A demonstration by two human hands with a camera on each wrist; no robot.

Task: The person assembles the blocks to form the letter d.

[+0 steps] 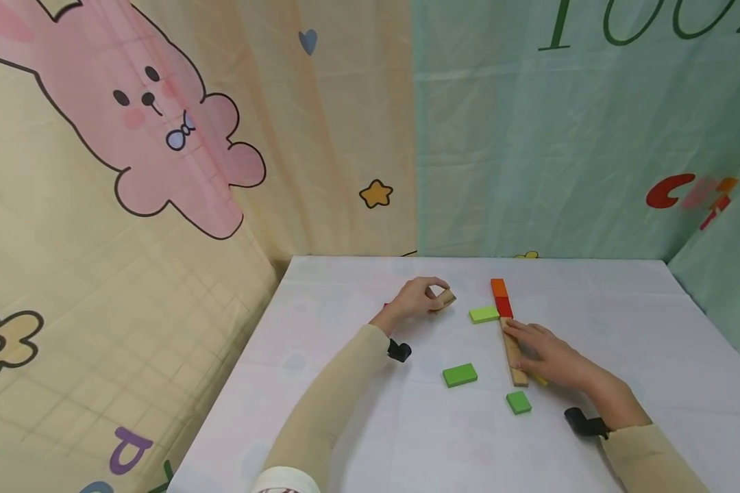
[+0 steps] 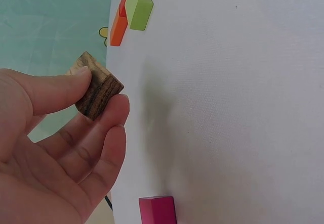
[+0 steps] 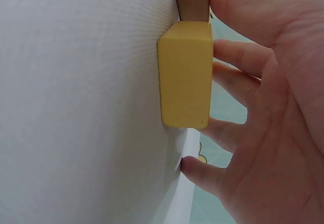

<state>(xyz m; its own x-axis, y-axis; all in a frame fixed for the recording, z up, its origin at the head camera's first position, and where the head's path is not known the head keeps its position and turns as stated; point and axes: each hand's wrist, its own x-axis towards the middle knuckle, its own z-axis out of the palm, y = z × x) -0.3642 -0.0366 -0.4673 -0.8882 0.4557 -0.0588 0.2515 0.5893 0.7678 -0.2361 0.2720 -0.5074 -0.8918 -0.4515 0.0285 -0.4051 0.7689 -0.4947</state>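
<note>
My left hand (image 1: 414, 298) pinches a small wooden block (image 2: 98, 87) with bark-like dark grain between thumb and fingers, held above the table. My right hand (image 1: 551, 352) rests on a long plain wooden strip (image 1: 514, 356), its thumb near the strip's near end and its fingertips towards the far end. Beside the strip, mostly under that hand in the head view, lies a yellow block (image 3: 186, 77). From the strip's far end a red block (image 1: 502, 307) and an orange block (image 1: 498, 287) continue the line. A light green block (image 1: 484, 315) touches this line on its left side.
Left of the strip lies a green block (image 1: 460, 375). A smaller green block (image 1: 519, 402) sits just off the strip's near end. A magenta block (image 2: 157, 211) stands near the left hand. The white-covered table (image 1: 345, 411) meets printed curtains at its back edge.
</note>
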